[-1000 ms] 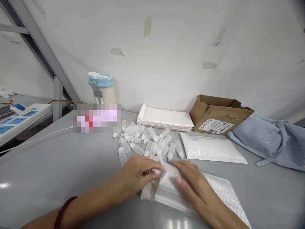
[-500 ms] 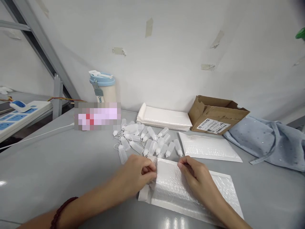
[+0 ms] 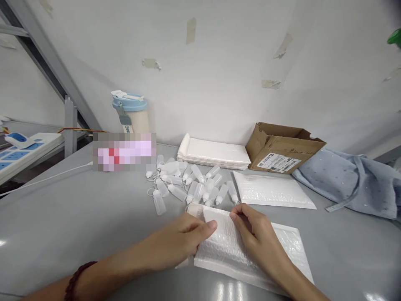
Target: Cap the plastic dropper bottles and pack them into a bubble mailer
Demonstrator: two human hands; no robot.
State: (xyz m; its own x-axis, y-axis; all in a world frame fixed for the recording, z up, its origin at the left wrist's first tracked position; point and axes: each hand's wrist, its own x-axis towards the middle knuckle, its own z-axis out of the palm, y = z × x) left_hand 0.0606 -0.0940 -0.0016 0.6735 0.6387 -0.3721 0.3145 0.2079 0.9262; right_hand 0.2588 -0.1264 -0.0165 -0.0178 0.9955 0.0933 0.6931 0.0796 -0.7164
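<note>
A white bubble mailer (image 3: 219, 251) lies at a slant on the grey table before me, its flap end to the left. My left hand (image 3: 184, 240) is at that end, thumb stretched over the upper layer at the mouth. Its other fingers are mostly hidden behind the edge, so the layer appears held between them. With thumb and fingertips together, my right hand (image 3: 253, 230) pinches the mailer's far edge. Just beyond both hands, several small translucent squeeze bottles (image 3: 177, 192) with white caps lie in a loose heap.
A second bubble mailer (image 3: 272, 190) lies behind my right hand. Against the wall are a stack of mailers (image 3: 216, 152), an open cardboard box (image 3: 282, 150) and a blue-lidded tumbler (image 3: 131, 113). Blue cloth (image 3: 351, 184) sits right; a power strip (image 3: 28, 152) and white cable (image 3: 46, 177) are left.
My left hand has shifted onto the mailer's mouth, its thumb now extended right over the upper layer. My right hand keeps its pinch. The whole view has shifted slightly.
</note>
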